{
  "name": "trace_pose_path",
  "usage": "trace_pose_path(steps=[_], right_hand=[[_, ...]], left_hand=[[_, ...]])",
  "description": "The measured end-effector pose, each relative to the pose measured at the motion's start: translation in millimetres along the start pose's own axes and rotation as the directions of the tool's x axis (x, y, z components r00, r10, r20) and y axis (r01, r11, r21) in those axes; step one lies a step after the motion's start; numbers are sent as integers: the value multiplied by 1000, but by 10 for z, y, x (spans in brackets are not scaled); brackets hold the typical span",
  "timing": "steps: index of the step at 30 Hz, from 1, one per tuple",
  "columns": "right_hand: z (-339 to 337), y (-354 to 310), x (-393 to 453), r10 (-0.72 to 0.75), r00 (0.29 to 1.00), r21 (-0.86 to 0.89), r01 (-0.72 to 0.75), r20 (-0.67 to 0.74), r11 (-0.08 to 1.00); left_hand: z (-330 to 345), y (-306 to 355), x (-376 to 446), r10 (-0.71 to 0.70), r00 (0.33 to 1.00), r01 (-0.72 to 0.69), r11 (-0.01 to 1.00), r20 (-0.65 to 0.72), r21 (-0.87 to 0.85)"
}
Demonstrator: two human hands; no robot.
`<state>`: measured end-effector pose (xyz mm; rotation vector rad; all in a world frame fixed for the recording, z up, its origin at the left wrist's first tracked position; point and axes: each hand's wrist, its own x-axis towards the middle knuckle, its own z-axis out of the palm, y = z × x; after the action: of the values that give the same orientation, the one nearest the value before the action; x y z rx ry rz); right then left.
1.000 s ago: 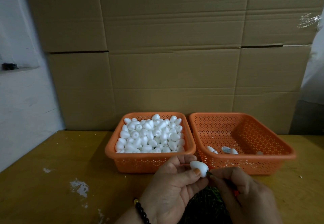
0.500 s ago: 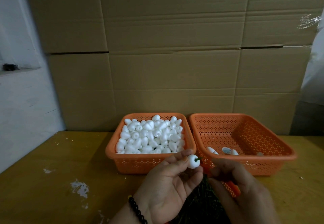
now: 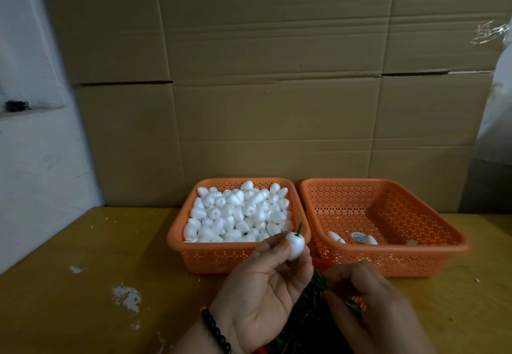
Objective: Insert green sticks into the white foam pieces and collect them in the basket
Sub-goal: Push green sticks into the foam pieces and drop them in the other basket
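Boxes [image 3: 277,76]: big brown cardboard fills the back, right behind the table.
Wall [image 3: 33,132]: white, on the left side.
Table [image 3: 83,284]: yellow wood with white scuffs; it holds both baskets.
Full basket [image 3: 177,243]: orange, heaped with plain foam bits [image 3: 238,215], close by so a new one is easy to grab.
Right basket [image 3: 388,262]: orange, touching the first one. Only a few pieces [image 3: 335,236] lie in it, so I think the job has just begun.
Left hand [image 3: 263,290]: palm up, thumb and fingers pinching a foam bit [image 3: 295,245] in front of the full basket. It is held up, maybe to check it or to drop it in the right basket.
Right hand [image 3: 368,303]: low over the stick pile [image 3: 313,312], fingers curled. I think it is picking the next one, but I cannot tell if it holds any.
Stick [image 3: 299,228]: green, poking out of the top of the held foam bit.
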<state>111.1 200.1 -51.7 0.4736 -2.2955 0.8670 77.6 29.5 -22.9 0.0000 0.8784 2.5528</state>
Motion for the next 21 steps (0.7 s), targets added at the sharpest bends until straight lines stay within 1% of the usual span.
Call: trace_pose_path(steps=[3,6,10,13,17,21], right_hand=[[5,-4,-1,-9,1000,-29,9,11,1000],[20,-18,-1,7,999,-18,-6,48,1000],[13,-38,3,16,998,-1,-16,67,1000],[-1,-28,-11,0,1000,-9,0,24,1000],[3,-46,-19,-38,998,33,40,-45,999],[19,-77,-4,-47,998,1,48,-51,999]], left_hand=[[8,1,11,-9,1000,8,1000,-21,-30],[17,1,16,-32,999,31,999,-33,-32],[18,-7,10,-54,997,57,998,-63,36],[7,-23,13,-57,994,64,995,-97,76],[31,-92,3,-10,992,35,979,-126,199],[96,-177,-35,32,995,-2,949,-90,314]])
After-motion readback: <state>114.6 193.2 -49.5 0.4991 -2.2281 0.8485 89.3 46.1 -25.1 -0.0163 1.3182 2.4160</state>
